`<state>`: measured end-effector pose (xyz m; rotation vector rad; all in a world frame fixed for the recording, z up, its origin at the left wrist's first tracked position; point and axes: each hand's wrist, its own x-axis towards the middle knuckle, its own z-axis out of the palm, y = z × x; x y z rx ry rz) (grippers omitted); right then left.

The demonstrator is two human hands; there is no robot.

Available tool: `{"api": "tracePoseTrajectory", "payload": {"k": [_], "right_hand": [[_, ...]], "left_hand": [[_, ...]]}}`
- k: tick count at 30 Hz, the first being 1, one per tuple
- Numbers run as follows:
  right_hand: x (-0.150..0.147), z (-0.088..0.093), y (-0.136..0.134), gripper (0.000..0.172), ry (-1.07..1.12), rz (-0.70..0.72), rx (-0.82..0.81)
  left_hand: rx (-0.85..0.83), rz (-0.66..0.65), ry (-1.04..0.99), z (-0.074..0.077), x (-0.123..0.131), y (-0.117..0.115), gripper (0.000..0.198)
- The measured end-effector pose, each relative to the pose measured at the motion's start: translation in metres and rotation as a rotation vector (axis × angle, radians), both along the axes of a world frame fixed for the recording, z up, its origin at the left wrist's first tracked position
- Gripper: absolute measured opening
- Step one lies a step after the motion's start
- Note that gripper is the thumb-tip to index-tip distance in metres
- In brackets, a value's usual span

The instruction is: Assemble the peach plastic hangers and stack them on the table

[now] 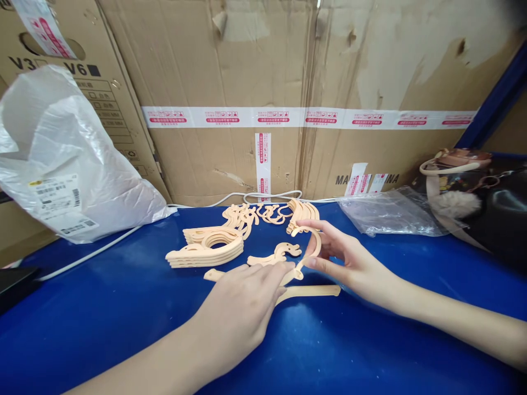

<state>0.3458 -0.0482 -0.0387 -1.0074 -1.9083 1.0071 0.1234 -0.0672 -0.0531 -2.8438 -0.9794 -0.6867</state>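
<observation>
Peach hanger (309,291) lies on the blue table (123,307) between both hands, its straight bar showing just beside the left fingertips. The left hand (242,310) rests flat on its middle, fingers stretched out, gripping nothing. The right hand (349,260) pinches the curved hook (318,241) between thumb and fingers. Beyond the left hand sits a stack of hangers (209,249) (same colour); a clear bag (387,214) lies beyond the right.

1 head camera looks forward and down, close above left hand (242,312) and right hand (354,264).
</observation>
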Motion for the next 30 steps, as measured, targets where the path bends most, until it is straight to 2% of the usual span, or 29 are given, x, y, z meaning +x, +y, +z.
{"api": "tracePoseTrajectory", "payload": {"k": [5,7,9,10,14,17,23,27,30], "right_hand": [[-0.003,-0.003,-0.004,0.048,0.017,0.046,0.077],[-0.004,-0.004,-0.004,0.056,0.008,0.076,0.083],[-0.004,-0.005,-0.004,0.058,-0.092,0.099,0.119],[-0.004,-0.006,-0.003,0.053,-0.182,0.113,0.169],[-0.004,-0.009,-0.003,0.017,-0.557,0.200,0.444],[-0.004,-0.009,-0.005,0.021,-0.600,0.225,0.467],[0.003,-0.009,-0.005,0.024,-0.460,0.211,0.400],[0.006,-0.010,-0.005,0.022,-0.461,0.158,0.429],[0.006,-0.010,-0.004,0.026,-0.516,0.165,0.496]], "left_hand": [[-0.158,0.086,-0.025,0.013,0.003,-0.006,0.023],[-0.264,0.118,-0.048,0.017,0.002,-0.006,0.024],[-0.424,0.143,-0.134,0.019,0.000,-0.004,0.020],[-0.528,0.143,-0.202,0.019,-0.001,-0.002,0.019],[-0.974,0.120,-0.514,0.017,-0.004,0.007,0.023],[-1.170,0.139,-0.665,0.017,-0.003,0.011,0.025],[-1.239,0.133,-0.799,0.016,-0.001,0.012,0.027],[-1.222,0.161,-0.869,0.015,-0.001,0.012,0.028],[-1.287,0.136,-0.883,0.014,-0.003,0.012,0.030]]}}
